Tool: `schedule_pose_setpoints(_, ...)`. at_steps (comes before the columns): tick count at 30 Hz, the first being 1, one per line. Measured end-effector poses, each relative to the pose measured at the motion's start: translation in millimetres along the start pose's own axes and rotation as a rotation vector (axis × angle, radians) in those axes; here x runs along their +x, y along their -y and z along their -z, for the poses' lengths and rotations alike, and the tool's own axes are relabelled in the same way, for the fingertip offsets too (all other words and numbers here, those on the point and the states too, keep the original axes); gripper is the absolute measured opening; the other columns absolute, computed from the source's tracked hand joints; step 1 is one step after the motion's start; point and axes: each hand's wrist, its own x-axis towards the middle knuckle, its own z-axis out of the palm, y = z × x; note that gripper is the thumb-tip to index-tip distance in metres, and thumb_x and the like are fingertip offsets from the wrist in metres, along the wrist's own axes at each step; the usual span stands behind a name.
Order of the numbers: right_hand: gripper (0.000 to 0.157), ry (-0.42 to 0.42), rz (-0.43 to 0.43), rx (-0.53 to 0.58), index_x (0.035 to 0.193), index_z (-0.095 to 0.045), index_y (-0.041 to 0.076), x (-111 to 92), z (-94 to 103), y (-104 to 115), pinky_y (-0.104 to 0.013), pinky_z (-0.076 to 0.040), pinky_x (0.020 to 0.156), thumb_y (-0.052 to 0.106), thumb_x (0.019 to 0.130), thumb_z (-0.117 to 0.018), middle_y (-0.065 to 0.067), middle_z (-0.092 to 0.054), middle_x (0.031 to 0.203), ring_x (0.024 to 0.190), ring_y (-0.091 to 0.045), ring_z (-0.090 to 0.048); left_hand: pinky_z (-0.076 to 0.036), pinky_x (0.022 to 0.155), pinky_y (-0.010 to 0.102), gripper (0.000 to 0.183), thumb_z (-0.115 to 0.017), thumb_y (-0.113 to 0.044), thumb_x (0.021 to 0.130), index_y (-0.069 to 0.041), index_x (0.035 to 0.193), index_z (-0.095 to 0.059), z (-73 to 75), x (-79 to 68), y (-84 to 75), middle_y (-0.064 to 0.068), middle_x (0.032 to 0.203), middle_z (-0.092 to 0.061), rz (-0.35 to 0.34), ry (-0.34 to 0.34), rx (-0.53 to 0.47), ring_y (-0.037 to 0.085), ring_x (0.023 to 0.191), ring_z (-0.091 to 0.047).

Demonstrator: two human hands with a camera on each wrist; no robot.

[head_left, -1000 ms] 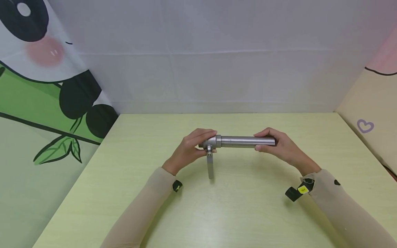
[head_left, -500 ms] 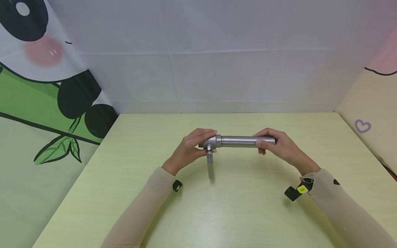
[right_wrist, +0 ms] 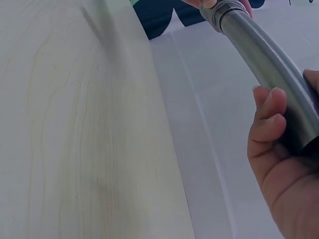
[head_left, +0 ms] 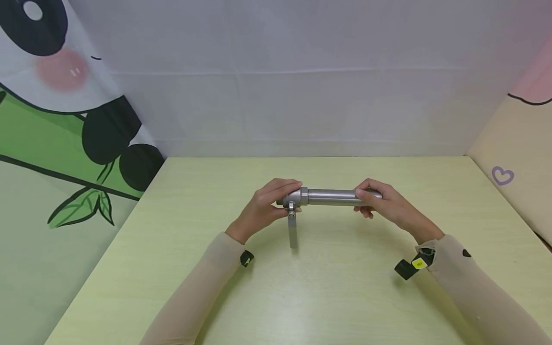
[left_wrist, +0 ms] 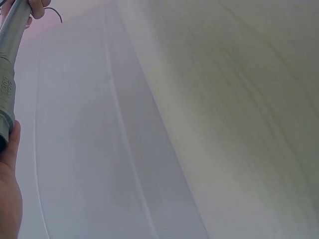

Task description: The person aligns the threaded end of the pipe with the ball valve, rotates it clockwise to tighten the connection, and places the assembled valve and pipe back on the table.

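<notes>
In the head view, a silvery metal ball valve [head_left: 294,197] is joined to a straight metal pipe [head_left: 329,197], and both lie level above the table. Its flat lever handle [head_left: 293,232] points down toward the person. My left hand [head_left: 258,206] grips the valve body, fingers over the top and thumb below. At the pipe's far right end, my right hand [head_left: 392,206] holds the tube with the thumb across its near side. Curled fingers [right_wrist: 269,117] reach round the pipe [right_wrist: 266,52] in the right wrist view. The left wrist view shows raised lettering on the valve [left_wrist: 7,89].
A pale wooden table [head_left: 276,287] spreads beneath both hands. Behind it hangs a light grey cloth [head_left: 276,105], with a printed cartoon panel [head_left: 108,129] at left and a cream panel [head_left: 509,143] at right. Black cameras sit on both wrists, including a right wrist camera [head_left: 407,269].
My right thumb has moved up from the pipe's lower edge across its near side, while the fingers have slid beneath. The left hand and valve have stayed in place.
</notes>
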Motion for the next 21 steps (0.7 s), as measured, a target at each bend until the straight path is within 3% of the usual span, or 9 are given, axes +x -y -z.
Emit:
schedule_pose_setpoints(5,0.015,0.02,0.017,-0.015,0.104,-0.052,0.005,0.9,-1.5,-2.2,-0.028,-0.044,0.044,0.018,0.103,-0.046,-0.017,-0.062,0.083,0.053,-0.012,-0.048,-0.054,0.092,0.026,0.06,-0.083,-0.005,0.072,-0.003,0.127,-0.059,-1.3,-1.4,1.4,0.011,0.124,-0.061,-0.006,0.0,-0.004,0.022,0.113,-0.059)
schedule_pose_setpoints(12,0.021,0.023,0.003,-0.012,0.117,-0.05,0.006,-0.2,-3.3,-1.1,-0.03,-0.047,0.052,0.022,0.103,-0.046,-0.012,-0.054,0.078,0.057,-0.016,-0.052,-0.054,0.092,0.026,0.059,-0.083,-0.005,0.072,-0.002,0.127,-0.059,-2.0,-2.7,2.3,0.011,0.124,-0.061,-0.004,-0.005,-0.01,0.022,0.112,-0.059)
schedule_pose_setpoints(16,0.032,0.02,0.027,0.01,0.133,-0.04,0.013,-1.0,-3.8,-1.8,-0.029,-0.048,0.06,0.018,0.102,-0.048,-0.013,-0.051,0.101,0.065,-0.018,-0.053,-0.054,0.092,0.026,0.059,-0.083,-0.004,0.072,-0.002,0.127,-0.059,-0.8,-2.1,1.4,0.011,0.124,-0.061,0.004,-0.008,-0.014,0.022,0.113,-0.058)
schedule_pose_setpoints(21,0.051,-0.006,0.083,-0.022,0.136,-0.034,0.02,-2.6,-4.2,-2.8,-0.027,-0.049,0.065,0.006,0.094,-0.059,-0.006,-0.048,0.121,0.069,-0.018,-0.055,-0.054,0.091,0.026,0.06,-0.083,-0.003,0.072,-0.002,0.127,-0.059,0.7,-1.1,0.7,0.011,0.123,-0.061,0.002,-0.011,-0.017,0.022,0.112,-0.058)
